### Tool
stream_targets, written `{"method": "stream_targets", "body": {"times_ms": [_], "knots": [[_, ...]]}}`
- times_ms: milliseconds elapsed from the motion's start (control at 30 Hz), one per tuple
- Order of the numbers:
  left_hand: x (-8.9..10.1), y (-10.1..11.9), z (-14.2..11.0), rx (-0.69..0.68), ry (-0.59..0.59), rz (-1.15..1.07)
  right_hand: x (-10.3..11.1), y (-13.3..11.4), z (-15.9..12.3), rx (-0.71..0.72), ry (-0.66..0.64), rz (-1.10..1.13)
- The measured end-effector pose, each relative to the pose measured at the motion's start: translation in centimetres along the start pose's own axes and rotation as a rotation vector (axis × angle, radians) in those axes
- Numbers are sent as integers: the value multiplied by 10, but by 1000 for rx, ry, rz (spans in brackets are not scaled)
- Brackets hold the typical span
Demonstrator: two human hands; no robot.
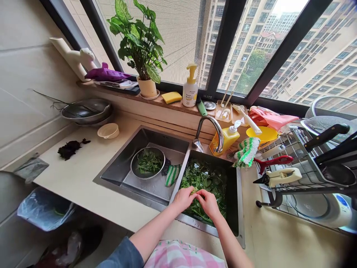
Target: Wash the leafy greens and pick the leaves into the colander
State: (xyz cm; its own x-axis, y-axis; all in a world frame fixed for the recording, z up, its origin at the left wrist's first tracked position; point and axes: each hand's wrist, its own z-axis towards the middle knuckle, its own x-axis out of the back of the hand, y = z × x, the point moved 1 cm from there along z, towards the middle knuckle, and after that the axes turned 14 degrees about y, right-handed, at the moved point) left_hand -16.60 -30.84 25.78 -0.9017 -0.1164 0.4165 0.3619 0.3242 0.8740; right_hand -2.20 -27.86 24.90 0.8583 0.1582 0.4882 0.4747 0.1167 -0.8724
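Over the right sink basin (234, 193), my left hand (184, 197) and my right hand (208, 203) meet at the fingertips. Both are closed in a pinch on a small piece of leafy greens, mostly hidden by the fingers. Below them, many leafy greens (205, 175) lie in water and fill most of the basin. To the left, a round metal bowl (133, 172) stands in the left basin (117, 178), with some green leaves (149, 162) in it. A green-and-white striped cloth (172, 175) and a dark scrubber (165, 167) sit beside that bowl.
A curved faucet (212, 121) rises between the basins, beside a yellow soap bottle (227, 137). On the right stands a dish rack (295, 156) with a knife (326, 137) and scissors (281, 176). The left counter holds pans (86, 111), a cream bowl (108, 131) and a dark clump (71, 149).
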Motion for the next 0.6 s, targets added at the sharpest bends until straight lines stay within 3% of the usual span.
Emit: {"method": "stream_targets", "body": {"times_ms": [133, 267, 333, 433, 500, 600], "knots": [[0, -2, 1, -44, -26, 59, -2, -1, 0, 59, -1, -88], [-5, -6, 4, -63, -32, -2, -13, 3, 1, -180, 107, 114], [-6, -9, 6, -35, -33, -34, -17, 4, 1, -270, 76, 275], [-5, -13, 7, 12, 0, -62, -18, 3, -1, -272, -77, 389], [-6, -16, 7, 15, 27, -86, -18, 3, -3, -269, -128, 372], [-11, -22, 5, 7, 89, -119, -20, 7, -7, -258, -82, 272]]}}
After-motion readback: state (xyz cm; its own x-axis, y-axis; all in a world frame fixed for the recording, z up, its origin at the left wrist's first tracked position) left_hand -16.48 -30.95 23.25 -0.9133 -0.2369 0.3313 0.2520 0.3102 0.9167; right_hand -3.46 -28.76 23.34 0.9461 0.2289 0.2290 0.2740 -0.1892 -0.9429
